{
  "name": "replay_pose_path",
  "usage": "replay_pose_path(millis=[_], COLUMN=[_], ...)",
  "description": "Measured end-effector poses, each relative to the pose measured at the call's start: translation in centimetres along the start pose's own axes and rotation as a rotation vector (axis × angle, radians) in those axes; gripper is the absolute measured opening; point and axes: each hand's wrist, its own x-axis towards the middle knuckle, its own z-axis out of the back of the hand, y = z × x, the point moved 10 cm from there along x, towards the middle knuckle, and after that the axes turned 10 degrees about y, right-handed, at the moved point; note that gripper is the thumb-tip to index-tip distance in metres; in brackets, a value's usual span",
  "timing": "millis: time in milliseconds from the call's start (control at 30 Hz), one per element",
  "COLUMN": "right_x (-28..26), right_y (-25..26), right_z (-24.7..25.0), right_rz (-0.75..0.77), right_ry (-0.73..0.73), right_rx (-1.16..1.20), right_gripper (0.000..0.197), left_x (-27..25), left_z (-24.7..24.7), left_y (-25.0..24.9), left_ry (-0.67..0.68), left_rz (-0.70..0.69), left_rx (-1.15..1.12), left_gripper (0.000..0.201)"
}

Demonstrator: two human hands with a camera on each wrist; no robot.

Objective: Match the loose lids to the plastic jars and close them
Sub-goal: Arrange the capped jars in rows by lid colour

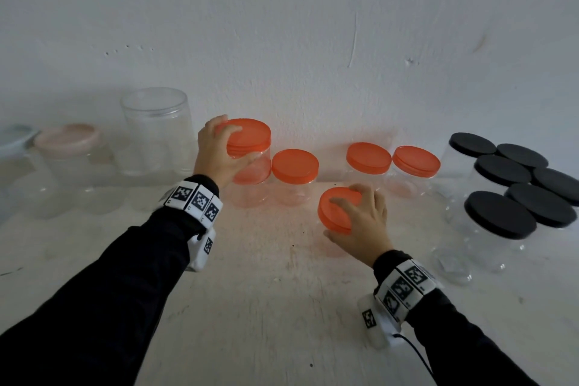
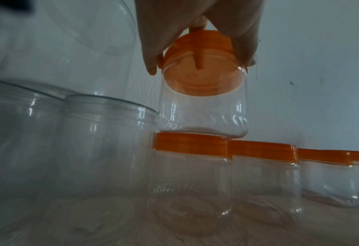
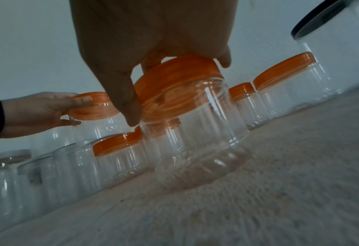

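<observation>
My left hand (image 1: 233, 142) grips the orange lid (image 1: 253, 135) of a clear jar (image 2: 204, 113). That jar stands stacked on another orange-lidded jar (image 2: 191, 174) near the wall. In the left wrist view the left hand (image 2: 199, 66) curls its fingers round the lid's rim (image 2: 216, 78). My right hand (image 1: 340, 216) grips the orange lid (image 1: 327, 216) of a second clear jar (image 3: 195, 141), nearer me at mid table. This jar is tilted, with its base at or just above the tabletop. The right hand (image 3: 178, 91) wraps the lid (image 3: 174, 78) from above.
Three more orange-lidded jars (image 1: 294, 166) (image 1: 369, 157) (image 1: 416, 161) stand along the wall. Several black-lidded jars (image 1: 499, 213) crowd the right side. At the left are a tall open clear jar (image 1: 156, 131), a pink-lidded jar (image 1: 67, 138) and more lidless clear jars (image 2: 103, 149).
</observation>
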Motion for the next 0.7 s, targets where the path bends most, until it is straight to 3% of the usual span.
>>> replay_pose_path(millis=[233,300,533,700], right_x=[0.2,0.2,1.3,3.8], right_y=[-0.2,0.1,2.1,4.1], right_z=[-1.6,-1.3,2.0,6.4], right_rz=[-0.037,-0.035,0.02,0.088], right_ry=[0.284,0.307,0.126,-0.018], right_rx=[0.03,0.045,0.186,0.273], right_gripper=[0.076,0.078,0.069,0.065], left_x=[0.0,0.0,0.7,1.5], left_z=[-0.2,-0.3,-0.5,-0.9], left_y=[-1.3,-1.4,-1.0,-0.3], left_ry=[-0.062,-0.081,-0.043,0.035], left_rz=[-0.11,-0.116,-0.115,-0.104], left_rx=[0.063,0.058,0.025,-0.017], left_gripper=[0.043,0.043,0.045,0.066])
